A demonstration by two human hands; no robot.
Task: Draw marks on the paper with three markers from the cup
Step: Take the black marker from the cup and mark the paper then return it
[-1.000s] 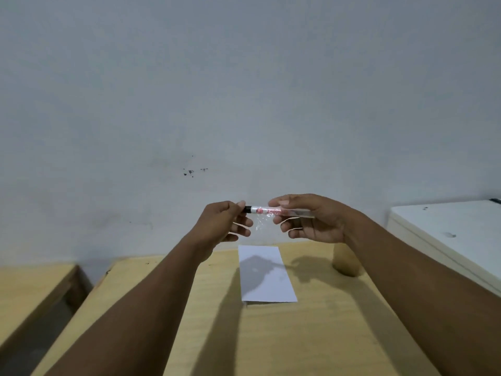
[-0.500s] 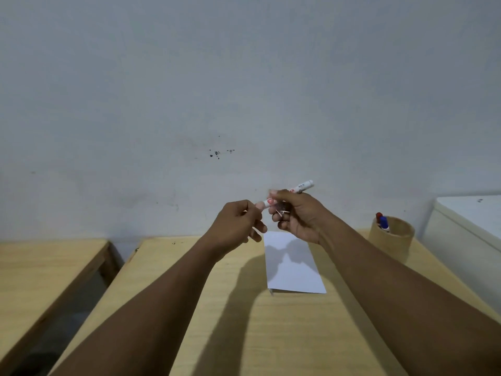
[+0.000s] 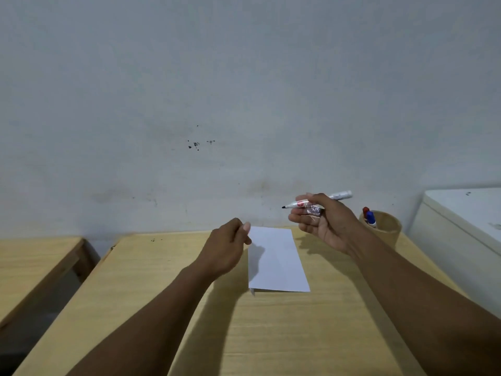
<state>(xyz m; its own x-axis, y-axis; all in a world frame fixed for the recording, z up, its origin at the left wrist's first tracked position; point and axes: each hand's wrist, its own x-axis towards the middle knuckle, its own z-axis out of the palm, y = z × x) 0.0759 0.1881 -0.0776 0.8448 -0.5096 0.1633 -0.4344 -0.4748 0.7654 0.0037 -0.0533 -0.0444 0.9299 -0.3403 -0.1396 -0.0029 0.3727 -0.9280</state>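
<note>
My right hand is raised above the far right corner of the paper and grips a white marker. Its bare black tip points left. A bit of crumpled clear wrap sits in the same hand's fingers. My left hand hovers by the paper's left edge with its fingers closed; the marker's cap is hidden inside them. The white paper lies flat on the wooden table with no marks visible on it. At the table's far right stands a tan cup holding a red marker and a blue marker.
A grey wall rises straight behind the table. A second wooden table stands to the left across a narrow gap. A white cabinet sits close to the right of the cup.
My hands have come apart: the left one pulled away to the left and down, and the marker's black tip is now bare. My right hand lifted the marker rightward.
</note>
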